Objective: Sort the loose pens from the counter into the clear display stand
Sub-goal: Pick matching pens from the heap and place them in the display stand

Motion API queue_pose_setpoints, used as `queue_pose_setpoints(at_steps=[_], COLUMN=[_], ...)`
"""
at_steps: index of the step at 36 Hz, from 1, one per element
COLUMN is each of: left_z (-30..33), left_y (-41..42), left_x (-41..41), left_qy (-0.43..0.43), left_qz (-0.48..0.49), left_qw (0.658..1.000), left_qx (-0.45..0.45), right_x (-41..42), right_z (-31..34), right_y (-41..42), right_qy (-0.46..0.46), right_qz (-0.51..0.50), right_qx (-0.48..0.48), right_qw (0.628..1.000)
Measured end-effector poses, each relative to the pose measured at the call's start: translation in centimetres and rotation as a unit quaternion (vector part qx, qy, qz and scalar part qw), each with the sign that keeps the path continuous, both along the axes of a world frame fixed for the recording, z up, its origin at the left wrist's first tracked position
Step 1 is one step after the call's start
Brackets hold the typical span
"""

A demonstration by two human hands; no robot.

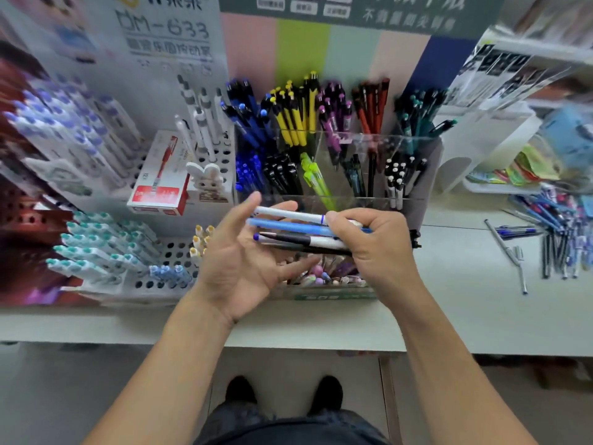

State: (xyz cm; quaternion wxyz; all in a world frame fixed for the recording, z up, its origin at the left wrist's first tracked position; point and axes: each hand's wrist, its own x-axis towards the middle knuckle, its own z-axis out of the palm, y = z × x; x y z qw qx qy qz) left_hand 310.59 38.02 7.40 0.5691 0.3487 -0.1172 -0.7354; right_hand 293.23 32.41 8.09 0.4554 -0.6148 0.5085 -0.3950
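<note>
Smooth pale counter (465,300), long and flat. Clear acrylic stand (426,175), boxy, at centre, far side, packed by colour. Loose pile (558,239), thin, on right counter. Left hand (244,261) open, palm up. Right hand (372,239) curled round four slim pens (288,228), before stand.

Right ends of pens (298,231) buried under right hand (372,242), so tips not visible. Front bins of clear stand (417,175) mostly blocked by both hands. Loose pen pile (558,232) on desk (465,284) smeared by blur, cut by right edge, can't count. Poster (167,30) text too fuzzy, top cropped. Left rack (70,130) blurry too.
</note>
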Motion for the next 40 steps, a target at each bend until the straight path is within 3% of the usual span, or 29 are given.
queue_pose_setpoints(at_steps=[2,4,6,8,11,13,15,17,19,22,26,29,32,35,40], left_z=[-0.2,-0.6,-0.6,0.4,1.6,1.2,0.7,0.2,-0.4,-1.0,-1.9,-2.6,-2.5,-1.8,-1.7], left_y=[0.6,0.6,0.0,-0.5,-0.9,-0.9,-0.5,0.0,0.6,1.2,1.2,1.0,0.8,0.6,-0.1], left_x=[1.9,3.0,3.0,2.3,0.6,-0.5,-1.3,-1.7,-2.0,-2.1,-2.7,-3.1,-3.5,-4.5,-5.6], left_qy=[0.071,0.088,0.004,-0.124,-0.323,-0.378,-0.383,-0.347,-0.264,-0.086,0.151,0.197,0.125,-0.027,-0.264], left_qz=[-0.068,-0.165,-0.276,-0.375,-0.421,-0.382,-0.326,-0.289,-0.262,-0.263,-0.291,-0.287,-0.267,-0.225,-0.128], left_qw=[0.995,0.982,0.960,0.917,0.845,0.842,0.863,0.891,0.927,0.961,0.944,0.937,0.955,0.974,0.956], left_qx=[-0.014,-0.026,-0.035,-0.058,-0.061,-0.052,-0.040,-0.044,-0.035,-0.015,-0.026,-0.033,-0.015,0.011,-0.004], right_x=[-1.3,-2.1,-2.2,-1.8,-1.4,-1.2,-0.9,-0.7,-0.7,-0.6,-0.9,-1.5,-1.8,-1.7,-1.6], right_z=[1.0,2.1,3.1,3.5,3.8,3.7,3.4,2.8,2.2,1.4,0.5,0.2,0.2,0.1,-0.1], right_y=[-1.0,-1.7,-2.2,-2.6,-3.1,-3.1,-2.8,-2.5,-2.2,-1.4,-0.8,-1.0,-1.2,-1.2,-1.3], right_qy=[0.039,0.083,0.137,0.162,0.176,0.190,0.168,0.102,-0.009,-0.170,-0.266,-0.248,-0.207,-0.188,-0.179], right_qz=[0.058,0.134,0.212,0.255,0.283,0.294,0.274,0.219,0.132,0.087,0.192,0.227,0.239,0.206,0.130], right_qx=[-0.008,-0.005,0.003,0.008,-0.004,-0.024,-0.042,-0.051,0.031,0.233,0.337,0.308,0.269,0.256,0.232], right_qw=[0.998,0.987,0.968,0.953,0.943,0.936,0.946,0.969,0.991,0.953,0.883,0.890,0.910,0.925,0.947])
